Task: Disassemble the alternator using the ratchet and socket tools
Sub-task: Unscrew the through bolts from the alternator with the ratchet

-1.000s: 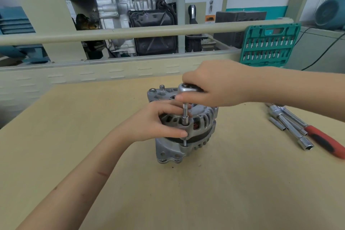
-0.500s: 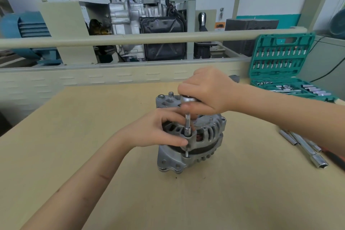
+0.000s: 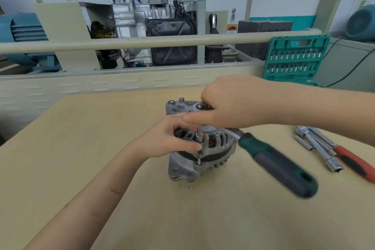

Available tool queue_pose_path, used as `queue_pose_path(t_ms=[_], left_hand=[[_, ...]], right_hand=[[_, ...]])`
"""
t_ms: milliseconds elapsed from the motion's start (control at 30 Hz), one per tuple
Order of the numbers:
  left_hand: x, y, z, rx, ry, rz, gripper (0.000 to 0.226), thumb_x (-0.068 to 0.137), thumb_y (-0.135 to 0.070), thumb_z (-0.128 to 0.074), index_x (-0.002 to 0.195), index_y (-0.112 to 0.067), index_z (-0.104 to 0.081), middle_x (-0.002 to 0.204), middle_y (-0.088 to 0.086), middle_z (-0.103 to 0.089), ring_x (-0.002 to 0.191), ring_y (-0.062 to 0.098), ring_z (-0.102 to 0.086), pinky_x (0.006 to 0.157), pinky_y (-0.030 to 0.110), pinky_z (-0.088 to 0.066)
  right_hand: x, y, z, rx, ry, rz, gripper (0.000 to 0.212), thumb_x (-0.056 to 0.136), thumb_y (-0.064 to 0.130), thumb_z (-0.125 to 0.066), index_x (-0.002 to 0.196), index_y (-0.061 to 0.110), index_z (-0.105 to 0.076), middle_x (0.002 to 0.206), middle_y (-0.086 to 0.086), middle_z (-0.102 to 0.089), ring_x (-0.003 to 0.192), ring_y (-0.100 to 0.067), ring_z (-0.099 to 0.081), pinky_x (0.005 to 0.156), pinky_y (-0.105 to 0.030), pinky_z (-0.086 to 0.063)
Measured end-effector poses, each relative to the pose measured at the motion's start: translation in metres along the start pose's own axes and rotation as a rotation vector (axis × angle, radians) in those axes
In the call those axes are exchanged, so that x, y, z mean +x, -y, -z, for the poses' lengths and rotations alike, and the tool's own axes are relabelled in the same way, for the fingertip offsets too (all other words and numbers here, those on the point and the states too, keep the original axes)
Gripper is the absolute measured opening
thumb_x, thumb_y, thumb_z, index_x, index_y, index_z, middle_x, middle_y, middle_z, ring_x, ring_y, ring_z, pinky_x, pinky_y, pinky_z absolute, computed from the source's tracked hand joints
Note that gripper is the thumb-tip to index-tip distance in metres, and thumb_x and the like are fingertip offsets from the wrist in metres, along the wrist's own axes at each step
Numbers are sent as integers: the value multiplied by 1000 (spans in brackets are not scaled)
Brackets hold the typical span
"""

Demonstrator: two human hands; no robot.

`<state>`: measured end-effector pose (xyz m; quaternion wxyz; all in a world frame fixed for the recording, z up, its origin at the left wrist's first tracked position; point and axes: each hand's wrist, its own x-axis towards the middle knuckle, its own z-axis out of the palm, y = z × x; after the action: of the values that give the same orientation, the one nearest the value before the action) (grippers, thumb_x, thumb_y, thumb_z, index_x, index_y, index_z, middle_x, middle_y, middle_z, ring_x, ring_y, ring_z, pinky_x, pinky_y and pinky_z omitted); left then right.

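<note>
Fingers (image 3: 183,146) of the left hand (image 3: 170,138) wrap the alternator (image 3: 203,148) mid-tabletop (image 3: 81,148), right hand (image 3: 229,101) grips the ratchet (image 3: 274,160) head over a through bolt (image 3: 198,138). Housing looks fully together, so early days, other bolts and splitting it remain

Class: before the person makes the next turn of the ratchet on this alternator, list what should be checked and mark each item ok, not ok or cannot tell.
1. Silver ribbed alternator stands upright on the tan tabletop: ok.
2. Left hand holds the alternator body to steady it: ok.
3. Slim steel socket extension stands vertical over the through-bolt: ok.
4. Socket fully seated on the bolt head: cannot tell, too small.
5. Right hand grips the ratchet head; green and black ratchet handle hangs free and blurred: not ok for a controlled pull.
6. Handle's sweep clear of the loose steel socket wrenches: cannot tell.
</note>
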<state>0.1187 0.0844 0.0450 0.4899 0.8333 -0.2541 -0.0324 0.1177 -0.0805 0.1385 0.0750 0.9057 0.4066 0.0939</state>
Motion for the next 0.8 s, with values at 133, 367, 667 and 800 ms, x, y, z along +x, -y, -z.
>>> queue_pose_path(t_ms=[133, 367, 667, 800], left_hand=[[-2, 0, 2, -39, -15, -12, 32, 70, -4, -76, 74, -35, -71, 97, -12, -67, 95, 1, -60, 84, 15, -45], [1, 1, 4, 13, 16, -31, 29, 67, -17, -75, 91, -31, -69, 114, -28, -58, 112, -7, -51, 97, 13, -39], [3, 5, 11, 35, 45, -38, 28, 68, -7, -77, 89, -23, -69, 115, -15, -62, 112, -2, -53, 95, 12, -38], [4, 5, 10, 16, 59, -66, 25, 68, -13, -73, 88, -28, -69, 115, -12, -62, 113, 0, -53, 97, 14, -38]], right_hand=[[13, 0, 5, -44, 89, 91, 45, 89, 56, -37, 66, 18, -47, 58, 6, -46, 49, -7, -41, 44, -20, -27], [12, -24, -4, 176, 79, 175, 27, 84, 52, -32, 85, 29, -46, 70, 14, -49, 62, 2, -45, 57, -9, -35], [38, -23, -34, 194, -551, 475, 49, 88, 38, -38, 59, 3, -55, 43, -2, -45, 38, -16, -37, 38, -23, -26], [50, -19, -40, 324, -651, 542, 62, 94, 44, -28, 53, 3, -51, 40, -2, -40, 38, -14, -31, 37, -24, -27]])
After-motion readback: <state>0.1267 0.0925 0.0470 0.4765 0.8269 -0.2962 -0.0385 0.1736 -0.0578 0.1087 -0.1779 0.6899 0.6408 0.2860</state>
